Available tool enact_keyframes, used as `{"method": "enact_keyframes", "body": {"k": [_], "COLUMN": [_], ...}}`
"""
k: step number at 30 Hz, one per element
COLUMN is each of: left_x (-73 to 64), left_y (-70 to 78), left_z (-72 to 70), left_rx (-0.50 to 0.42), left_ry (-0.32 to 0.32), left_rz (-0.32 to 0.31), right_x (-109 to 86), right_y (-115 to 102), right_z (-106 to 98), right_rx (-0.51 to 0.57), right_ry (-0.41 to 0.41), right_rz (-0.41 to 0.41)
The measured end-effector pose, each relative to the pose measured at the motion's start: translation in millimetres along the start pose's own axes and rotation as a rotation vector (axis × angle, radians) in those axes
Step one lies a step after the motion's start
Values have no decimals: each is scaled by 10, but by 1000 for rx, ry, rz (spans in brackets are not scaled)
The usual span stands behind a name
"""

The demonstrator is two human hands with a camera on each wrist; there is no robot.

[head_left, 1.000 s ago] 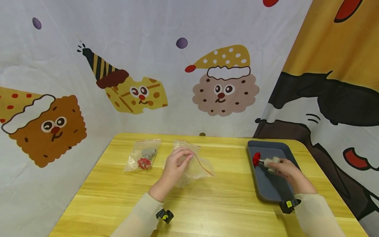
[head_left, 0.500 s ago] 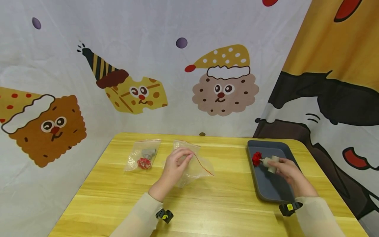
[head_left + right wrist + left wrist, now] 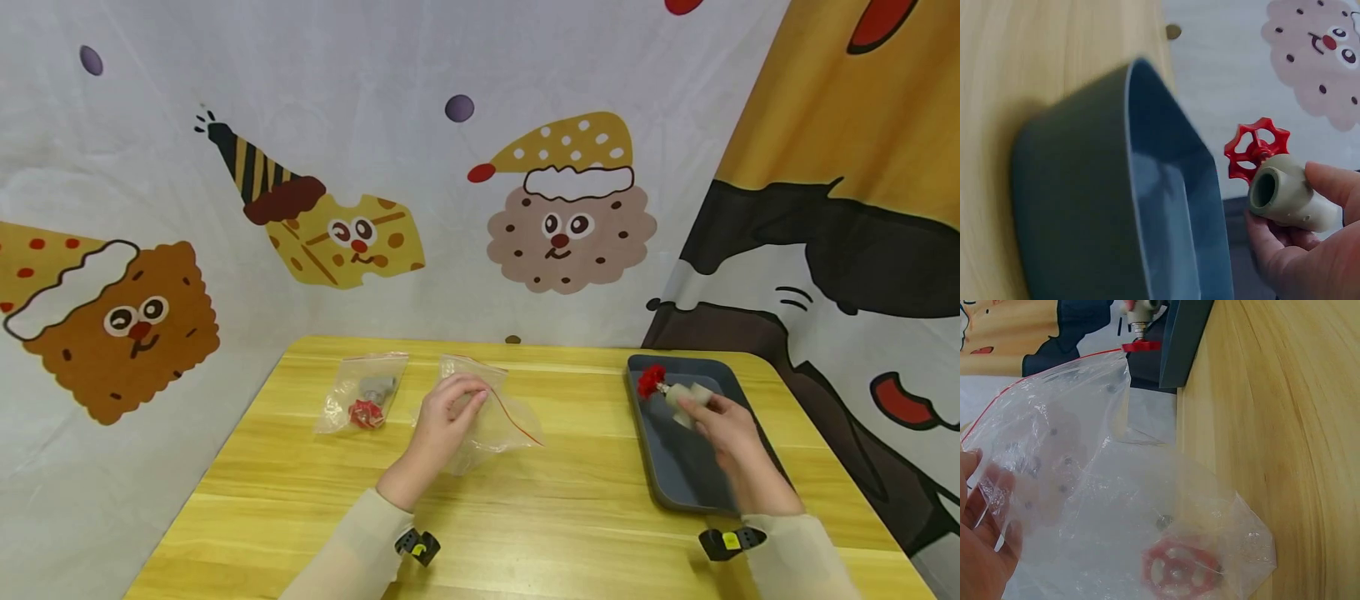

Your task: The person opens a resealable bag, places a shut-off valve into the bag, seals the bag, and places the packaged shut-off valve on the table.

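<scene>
My left hand (image 3: 447,417) pinches the top of a clear zip bag (image 3: 495,417) with a red seal line, between thumb and fingers. The bag hangs limp over the table, its film spread wide in the left wrist view (image 3: 1085,481). My right hand (image 3: 735,442) grips a stop valve (image 3: 1291,197) by its beige tee-shaped plastic body. A red handwheel (image 3: 1244,150) on a metal stem sticks out of the valve, pointing away and to the left. Both are held over the dark grey tray (image 3: 678,475); one round pipe opening shows in the right wrist view.
Another clear zip bag (image 3: 337,404) lies at the back left of the wooden table (image 3: 540,517), with a similar red-wheeled valve (image 3: 367,412) inside. A printed cloth (image 3: 450,317) hangs right behind the table's back edge.
My right hand has lifted the valve slightly and turned it, so the red handwheel now sits higher and farther back over the tray. My left hand and its bag have stayed put.
</scene>
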State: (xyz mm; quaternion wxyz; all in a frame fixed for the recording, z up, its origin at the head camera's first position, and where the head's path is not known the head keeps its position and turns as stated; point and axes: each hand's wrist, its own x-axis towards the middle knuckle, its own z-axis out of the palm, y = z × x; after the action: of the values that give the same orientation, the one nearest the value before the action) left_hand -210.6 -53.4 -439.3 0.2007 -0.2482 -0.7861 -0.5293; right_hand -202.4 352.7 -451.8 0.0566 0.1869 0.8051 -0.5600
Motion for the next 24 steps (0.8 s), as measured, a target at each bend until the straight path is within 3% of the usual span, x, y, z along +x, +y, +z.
{"method": "enact_keyframes", "body": {"k": [6, 15, 24], "left_x": [-9, 4, 20], "left_y": [-12, -20, 58], "left_z": [-6, -6, -2], "left_rx": [-4, 9, 11], "left_ry": [-16, -18, -1], "left_rz": [-5, 26, 2], "right_x": [-137, -335, -528], "right_y": [-113, -286, -429], "right_z": [125, 377, 635], "right_rx": [21, 169, 173], "right_ry": [41, 4, -31], "right_rz": [-85, -216, -244]}}
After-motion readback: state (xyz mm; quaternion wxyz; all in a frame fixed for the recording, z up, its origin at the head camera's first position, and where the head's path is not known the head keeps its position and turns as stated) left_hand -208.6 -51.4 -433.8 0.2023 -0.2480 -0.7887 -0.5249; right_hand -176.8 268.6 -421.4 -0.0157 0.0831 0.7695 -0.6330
